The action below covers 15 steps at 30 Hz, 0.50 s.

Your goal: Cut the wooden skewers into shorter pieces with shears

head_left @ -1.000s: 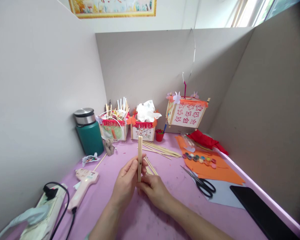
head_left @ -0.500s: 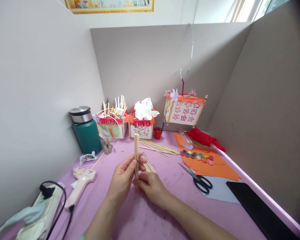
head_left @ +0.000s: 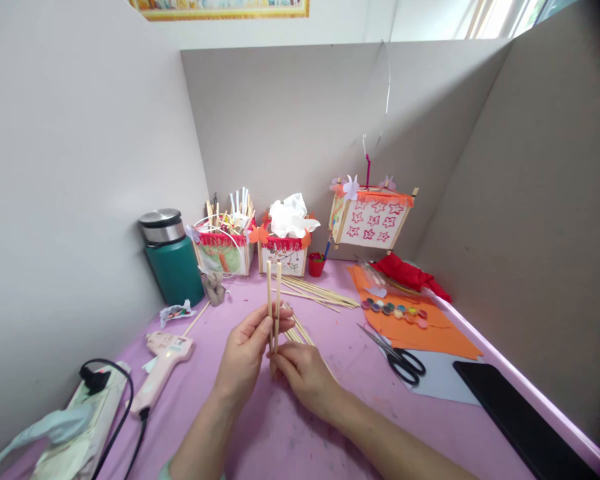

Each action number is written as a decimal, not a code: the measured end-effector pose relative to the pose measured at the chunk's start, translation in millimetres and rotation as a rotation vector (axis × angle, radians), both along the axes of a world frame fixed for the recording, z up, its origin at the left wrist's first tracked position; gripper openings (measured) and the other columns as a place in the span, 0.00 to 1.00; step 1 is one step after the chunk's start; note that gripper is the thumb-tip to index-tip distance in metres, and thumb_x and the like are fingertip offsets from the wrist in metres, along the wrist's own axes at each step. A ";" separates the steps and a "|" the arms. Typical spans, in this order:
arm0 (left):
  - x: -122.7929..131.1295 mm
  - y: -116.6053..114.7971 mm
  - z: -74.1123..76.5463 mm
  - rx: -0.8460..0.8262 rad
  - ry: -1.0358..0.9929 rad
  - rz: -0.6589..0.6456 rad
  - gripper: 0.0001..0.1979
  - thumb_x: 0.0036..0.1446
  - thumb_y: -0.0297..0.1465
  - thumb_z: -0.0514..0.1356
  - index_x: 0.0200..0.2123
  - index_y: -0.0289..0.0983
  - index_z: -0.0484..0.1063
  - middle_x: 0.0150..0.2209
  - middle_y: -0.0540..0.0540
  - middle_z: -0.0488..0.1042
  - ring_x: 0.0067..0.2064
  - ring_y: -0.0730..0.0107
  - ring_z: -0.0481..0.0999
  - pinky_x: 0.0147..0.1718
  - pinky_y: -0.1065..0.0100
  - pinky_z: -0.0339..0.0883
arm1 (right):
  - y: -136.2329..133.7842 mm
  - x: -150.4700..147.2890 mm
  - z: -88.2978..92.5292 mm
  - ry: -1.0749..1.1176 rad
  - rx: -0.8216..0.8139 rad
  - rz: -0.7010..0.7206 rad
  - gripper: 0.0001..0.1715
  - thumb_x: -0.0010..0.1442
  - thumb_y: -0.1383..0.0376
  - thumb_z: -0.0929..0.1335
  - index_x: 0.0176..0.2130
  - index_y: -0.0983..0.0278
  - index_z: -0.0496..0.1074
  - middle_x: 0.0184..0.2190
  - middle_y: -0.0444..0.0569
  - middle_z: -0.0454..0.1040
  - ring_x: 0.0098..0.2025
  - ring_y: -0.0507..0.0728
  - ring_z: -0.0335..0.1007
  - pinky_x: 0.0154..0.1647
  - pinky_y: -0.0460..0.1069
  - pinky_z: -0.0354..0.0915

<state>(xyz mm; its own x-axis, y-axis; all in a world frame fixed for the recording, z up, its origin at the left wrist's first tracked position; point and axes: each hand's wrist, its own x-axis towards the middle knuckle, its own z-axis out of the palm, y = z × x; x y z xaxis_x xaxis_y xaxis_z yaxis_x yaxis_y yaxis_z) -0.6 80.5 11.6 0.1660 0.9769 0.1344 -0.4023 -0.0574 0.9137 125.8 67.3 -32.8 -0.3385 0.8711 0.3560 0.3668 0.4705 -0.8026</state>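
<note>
Two thin wooden sticks (head_left: 279,287) stand upright between my hands, a narrow gap showing between their top ends. My left hand (head_left: 247,343) pinches them about midway, thumb in front and fingers behind. Around their lower ends my right hand (head_left: 305,373) is closed, with its fingertips partly hidden. Just behind my right hand several more sticks (head_left: 300,328) lie on the purple tabletop (head_left: 280,433). A larger bundle of sticks (head_left: 320,292) is spread farther back.
A pink glue gun (head_left: 165,367), a power strip (head_left: 75,427) and a green flask (head_left: 173,270) stand left. Decorated boxes (head_left: 283,260) and a hanging lantern (head_left: 373,220) are behind. Scissors (head_left: 400,360), orange paper (head_left: 420,337), paint pots (head_left: 395,311) and a black slab (head_left: 515,420) lie right.
The sticks' upper ends were close together and now stand apart. My right hand has shifted slightly to the right at their lower ends. The camera view has tilted a little.
</note>
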 end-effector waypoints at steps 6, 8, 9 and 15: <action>0.4 -0.1 -0.8 -0.018 -0.016 -0.002 0.15 0.55 0.34 0.60 0.46 0.38 0.73 0.43 0.43 0.76 0.42 0.65 0.75 0.45 0.65 0.67 | 3.3 -1.4 -1.5 0.017 -0.023 -0.008 0.21 0.64 0.65 0.60 0.21 0.65 0.69 0.22 0.43 0.69 0.25 0.49 0.63 0.31 0.44 0.59; 0.1 0.6 -2.3 -0.013 -0.002 0.006 0.15 0.54 0.35 0.60 0.46 0.38 0.73 0.42 0.43 0.76 0.41 0.67 0.75 0.43 0.66 0.67 | 3.6 -1.1 -0.6 0.020 -0.035 -0.003 0.20 0.63 0.66 0.61 0.22 0.65 0.70 0.22 0.43 0.69 0.25 0.49 0.64 0.30 0.44 0.59; -0.1 1.0 -3.0 -0.012 0.003 0.009 0.15 0.54 0.35 0.61 0.45 0.38 0.73 0.41 0.44 0.76 0.40 0.67 0.75 0.43 0.66 0.67 | 3.6 -0.9 -0.3 0.023 -0.047 0.003 0.19 0.63 0.66 0.61 0.23 0.65 0.71 0.22 0.43 0.70 0.25 0.49 0.64 0.29 0.44 0.59; -0.8 1.9 -4.7 -0.012 0.003 0.001 0.14 0.53 0.34 0.61 0.44 0.39 0.74 0.38 0.46 0.76 0.38 0.70 0.74 0.40 0.69 0.66 | 4.1 -0.2 -0.1 0.040 -0.080 0.007 0.18 0.61 0.67 0.61 0.22 0.65 0.70 0.20 0.42 0.70 0.23 0.49 0.64 0.27 0.43 0.59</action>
<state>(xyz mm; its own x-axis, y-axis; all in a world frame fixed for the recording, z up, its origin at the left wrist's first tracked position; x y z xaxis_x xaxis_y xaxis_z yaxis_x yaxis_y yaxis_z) -1.4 82.4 6.9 0.1652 0.9787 0.1223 -0.3999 -0.0469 0.9154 125.6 71.4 -32.8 -0.3317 0.8950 0.2982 0.3308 0.4064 -0.8517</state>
